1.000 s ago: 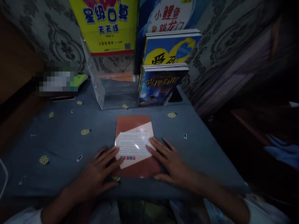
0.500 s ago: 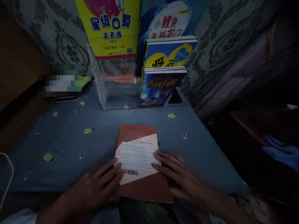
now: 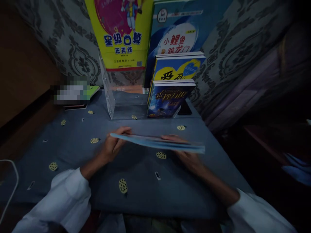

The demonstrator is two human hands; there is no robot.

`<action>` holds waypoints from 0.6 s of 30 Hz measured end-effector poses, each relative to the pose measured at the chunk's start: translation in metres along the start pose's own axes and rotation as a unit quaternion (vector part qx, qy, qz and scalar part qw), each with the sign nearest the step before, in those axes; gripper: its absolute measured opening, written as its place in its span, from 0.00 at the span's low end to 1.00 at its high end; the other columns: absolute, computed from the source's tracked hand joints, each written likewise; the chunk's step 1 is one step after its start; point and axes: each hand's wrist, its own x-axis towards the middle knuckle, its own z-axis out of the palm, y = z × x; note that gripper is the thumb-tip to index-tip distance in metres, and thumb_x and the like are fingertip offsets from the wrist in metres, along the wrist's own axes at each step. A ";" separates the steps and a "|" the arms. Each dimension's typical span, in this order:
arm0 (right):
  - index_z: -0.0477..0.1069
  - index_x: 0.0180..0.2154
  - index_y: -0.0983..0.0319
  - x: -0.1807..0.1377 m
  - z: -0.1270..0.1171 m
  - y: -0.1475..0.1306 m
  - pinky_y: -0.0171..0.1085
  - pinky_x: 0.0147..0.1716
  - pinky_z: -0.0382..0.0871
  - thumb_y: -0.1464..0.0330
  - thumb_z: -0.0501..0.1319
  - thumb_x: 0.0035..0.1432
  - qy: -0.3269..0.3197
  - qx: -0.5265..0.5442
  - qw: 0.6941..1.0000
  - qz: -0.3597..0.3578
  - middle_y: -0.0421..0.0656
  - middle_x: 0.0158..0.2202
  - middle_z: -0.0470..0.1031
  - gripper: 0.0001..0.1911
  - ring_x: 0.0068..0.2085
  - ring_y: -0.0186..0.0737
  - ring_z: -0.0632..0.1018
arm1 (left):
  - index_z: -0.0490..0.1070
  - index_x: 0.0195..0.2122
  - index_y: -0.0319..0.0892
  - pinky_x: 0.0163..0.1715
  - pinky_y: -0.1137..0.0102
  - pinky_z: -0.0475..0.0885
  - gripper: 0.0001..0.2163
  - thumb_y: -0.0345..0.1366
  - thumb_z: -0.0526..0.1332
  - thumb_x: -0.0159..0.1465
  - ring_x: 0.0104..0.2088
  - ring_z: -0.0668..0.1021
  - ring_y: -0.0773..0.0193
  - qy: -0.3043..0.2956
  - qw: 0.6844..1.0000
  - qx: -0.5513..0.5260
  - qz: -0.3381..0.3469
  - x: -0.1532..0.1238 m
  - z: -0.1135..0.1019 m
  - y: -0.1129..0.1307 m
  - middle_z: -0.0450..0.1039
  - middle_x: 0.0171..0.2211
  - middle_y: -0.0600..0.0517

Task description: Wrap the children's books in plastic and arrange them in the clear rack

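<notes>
A thin book [image 3: 155,142] is held above the table, seen almost edge-on as a pale blue strip, its covers mostly out of sight. My left hand [image 3: 113,145] is closed around its left end. Toward the right end, my right hand [image 3: 189,159] grips the book, with fingers on the far side and the rest of the hand below. Just beyond the book stands a clear acrylic rack [image 3: 126,111]. It holds a yellow workbook [image 3: 131,60], a blue-green book [image 3: 170,22], blue-and-yellow books [image 3: 160,66] and dark blue books [image 3: 167,100].
A grey-blue cloth with pineapple prints covers the table [image 3: 77,152]. At the far left lies a small pile of books [image 3: 93,91], partly blurred out. A dark flat object [image 3: 185,108] sits right of the rack. A white cable [image 3: 16,181] hangs at the left edge.
The book lay flat at the table's near edge under both hands. Now it is lifted, tilted edge-on and farther forward, with both hands gripping its ends. The view has shifted slightly.
</notes>
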 end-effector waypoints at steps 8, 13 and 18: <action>0.71 0.23 0.59 0.022 0.009 -0.026 0.36 0.27 0.70 0.48 0.59 0.63 0.045 0.013 0.993 0.105 0.40 0.22 0.72 0.25 0.26 0.39 0.73 | 0.68 0.39 0.43 0.24 0.73 0.66 0.18 0.53 0.53 0.72 0.23 0.68 0.68 0.043 0.987 -0.060 -0.143 0.014 0.001 0.003 0.67 0.25 0.56; 0.70 0.28 0.60 0.023 0.021 -0.025 0.32 0.19 0.62 0.44 0.59 0.61 -0.007 0.098 0.978 0.182 0.35 0.17 0.66 0.26 0.18 0.32 0.67 | 0.60 0.57 0.46 0.15 0.76 0.61 0.19 0.51 0.55 0.71 0.17 0.66 0.71 0.015 0.948 -0.188 -0.256 0.003 0.006 -0.008 0.69 0.24 0.58; 0.66 0.26 0.60 0.017 0.036 -0.001 0.31 0.15 0.61 0.42 0.61 0.56 -0.081 0.151 0.953 0.250 0.34 0.16 0.68 0.27 0.15 0.31 0.68 | 0.52 0.63 0.43 0.10 0.77 0.60 0.30 0.53 0.58 0.68 0.14 0.66 0.71 -0.062 0.919 -0.196 -0.337 -0.013 0.007 -0.038 0.70 0.23 0.60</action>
